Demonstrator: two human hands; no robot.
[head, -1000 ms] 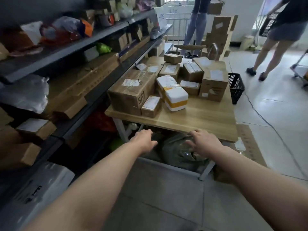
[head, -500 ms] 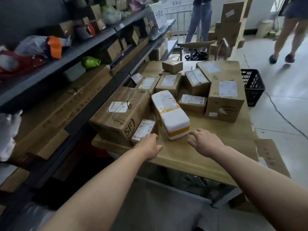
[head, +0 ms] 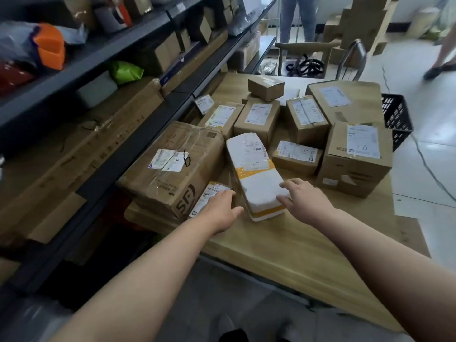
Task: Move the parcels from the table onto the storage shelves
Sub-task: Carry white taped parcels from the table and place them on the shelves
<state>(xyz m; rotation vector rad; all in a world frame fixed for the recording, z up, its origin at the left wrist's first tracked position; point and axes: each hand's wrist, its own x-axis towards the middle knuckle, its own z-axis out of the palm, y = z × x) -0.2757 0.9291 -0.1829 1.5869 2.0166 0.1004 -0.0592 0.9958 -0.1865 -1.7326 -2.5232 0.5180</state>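
Surface: wooden table, parcels on it, shelves left.
Left hand: spread, beside white parcel.
Right hand: spread, fingertips touching it.

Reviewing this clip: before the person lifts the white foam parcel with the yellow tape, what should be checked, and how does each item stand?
1. Right hand on the white foam parcel: ok, fingers touch its near right corner.
2. Left hand on it: cannot tell; it sits at the near left edge, over the small labelled box.
3. Grip closed: not ok, both hands open.
4. Nothing stacked on the parcel: ok.
5. Parcel lying flat: not ok, it leans on neighbouring boxes.
6. Free spot on the storage shelves: cannot tell.
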